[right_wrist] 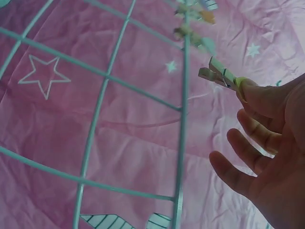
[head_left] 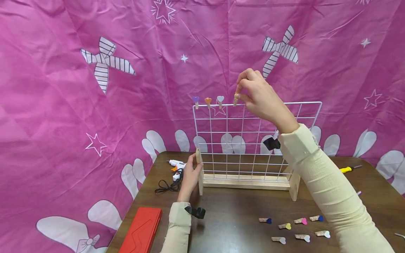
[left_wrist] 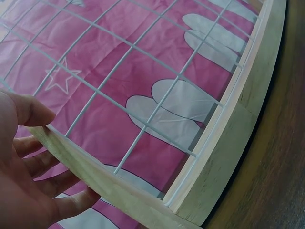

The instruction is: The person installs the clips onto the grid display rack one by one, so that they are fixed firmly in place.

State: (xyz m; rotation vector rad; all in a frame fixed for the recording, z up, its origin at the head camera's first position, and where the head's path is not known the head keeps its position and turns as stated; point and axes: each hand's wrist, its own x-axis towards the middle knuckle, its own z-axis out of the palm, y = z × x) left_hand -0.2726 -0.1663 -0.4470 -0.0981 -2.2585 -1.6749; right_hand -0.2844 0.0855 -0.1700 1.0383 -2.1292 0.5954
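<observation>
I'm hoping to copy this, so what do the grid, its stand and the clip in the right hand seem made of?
Grid: probably white-coated metal wire, from its thin, even bars. Stand: wood, pale and seemingly unvarnished, with visible grain. Clip in the right hand: likely wood too, pale and matte, with a thin spring that looks metal.

The head camera looks forward and down; both wrist cameras (much nearer) face the same white grid.

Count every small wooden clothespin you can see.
11: three wooden clothespins atop the white wire grid, one in the right hand, seven on the brown wooden table. The cream right sleeve may hide more.
</observation>
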